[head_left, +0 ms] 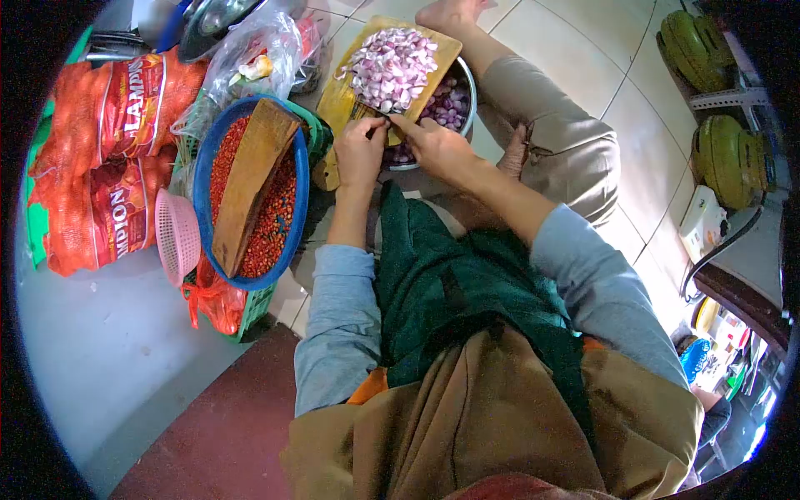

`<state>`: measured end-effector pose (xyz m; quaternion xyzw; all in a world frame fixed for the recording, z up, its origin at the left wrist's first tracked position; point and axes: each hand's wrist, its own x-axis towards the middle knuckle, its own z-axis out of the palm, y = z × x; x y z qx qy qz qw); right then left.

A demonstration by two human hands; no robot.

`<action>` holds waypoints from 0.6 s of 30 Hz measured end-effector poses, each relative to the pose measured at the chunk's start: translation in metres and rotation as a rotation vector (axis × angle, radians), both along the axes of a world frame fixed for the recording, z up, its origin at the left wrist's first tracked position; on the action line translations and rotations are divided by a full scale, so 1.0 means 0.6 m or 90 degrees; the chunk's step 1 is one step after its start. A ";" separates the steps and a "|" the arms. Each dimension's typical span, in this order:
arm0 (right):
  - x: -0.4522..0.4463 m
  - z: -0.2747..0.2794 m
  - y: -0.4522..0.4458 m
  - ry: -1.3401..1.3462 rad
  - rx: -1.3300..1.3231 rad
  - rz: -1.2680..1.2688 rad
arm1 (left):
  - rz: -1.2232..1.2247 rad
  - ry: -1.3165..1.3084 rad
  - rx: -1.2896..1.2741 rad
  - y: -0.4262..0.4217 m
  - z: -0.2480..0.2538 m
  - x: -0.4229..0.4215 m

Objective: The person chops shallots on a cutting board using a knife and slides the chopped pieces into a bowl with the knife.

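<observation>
Tiled flr [571, 50]; L hand [360, 152] + R hand [442, 152]: grips closed on sm. dark item [387, 119], nr cut shallots [393, 68] on board [447, 55].

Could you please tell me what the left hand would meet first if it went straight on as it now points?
The left hand would probably meet the peeled shallots on the wooden board first, though its height over the board is unclear.
</observation>
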<state>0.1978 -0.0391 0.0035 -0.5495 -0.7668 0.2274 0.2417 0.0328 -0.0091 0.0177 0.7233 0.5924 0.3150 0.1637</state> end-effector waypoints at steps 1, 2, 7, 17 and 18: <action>-0.004 -0.007 0.009 0.026 0.021 0.002 | -0.008 -0.013 0.010 -0.001 -0.003 0.000; -0.008 -0.013 0.022 0.050 0.046 0.006 | -0.015 -0.027 0.023 0.003 -0.005 0.000; 0.008 0.001 0.008 0.106 0.063 0.024 | 0.010 -0.010 -0.004 -0.003 0.002 -0.003; -0.014 -0.017 0.019 0.036 0.041 0.001 | 0.003 -0.023 0.014 0.000 -0.008 -0.003; -0.018 -0.015 0.022 0.045 0.054 0.002 | 0.002 -0.011 0.011 -0.002 -0.005 -0.001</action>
